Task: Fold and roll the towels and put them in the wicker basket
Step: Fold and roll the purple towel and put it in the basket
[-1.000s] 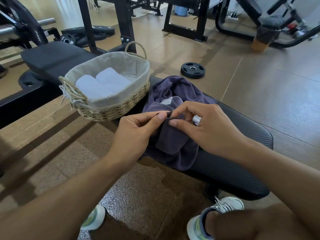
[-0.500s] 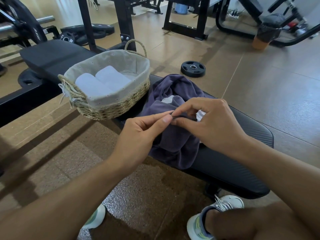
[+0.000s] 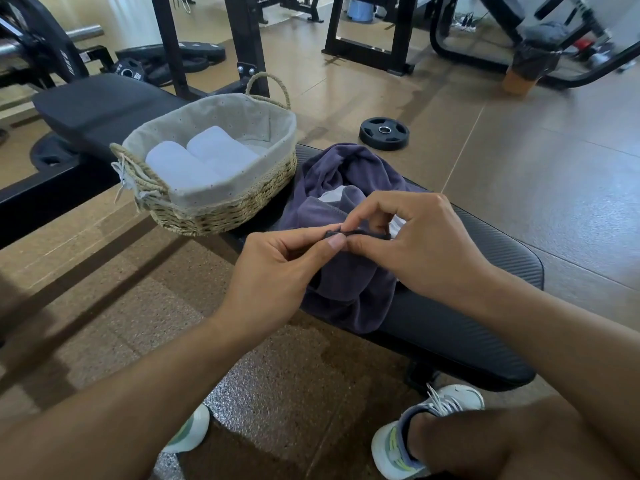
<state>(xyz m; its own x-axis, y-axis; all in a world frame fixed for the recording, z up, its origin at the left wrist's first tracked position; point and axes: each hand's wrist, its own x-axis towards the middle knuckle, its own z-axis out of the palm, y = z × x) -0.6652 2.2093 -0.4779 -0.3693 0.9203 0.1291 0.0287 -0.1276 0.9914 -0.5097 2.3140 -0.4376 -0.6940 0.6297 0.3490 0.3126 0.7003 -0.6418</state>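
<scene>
A crumpled purple towel (image 3: 349, 282) lies heaped on the surface, one edge lifted, just right of the wicker basket (image 3: 221, 209). The cloth-lined basket stands upright and holds two white rolled towels (image 3: 197, 164) side by side

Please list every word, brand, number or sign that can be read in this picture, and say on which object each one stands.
No text can be read with certainty.
Large black weight plate on the barbell: white letters, too blurred to read.
Small black weight plate by the rack: white marks, too small to read.
Black weight plate on the floor: raised marks, unreadable.
Purple towel, lined wicker basket, white rolled towels: no text visible.
</scene>
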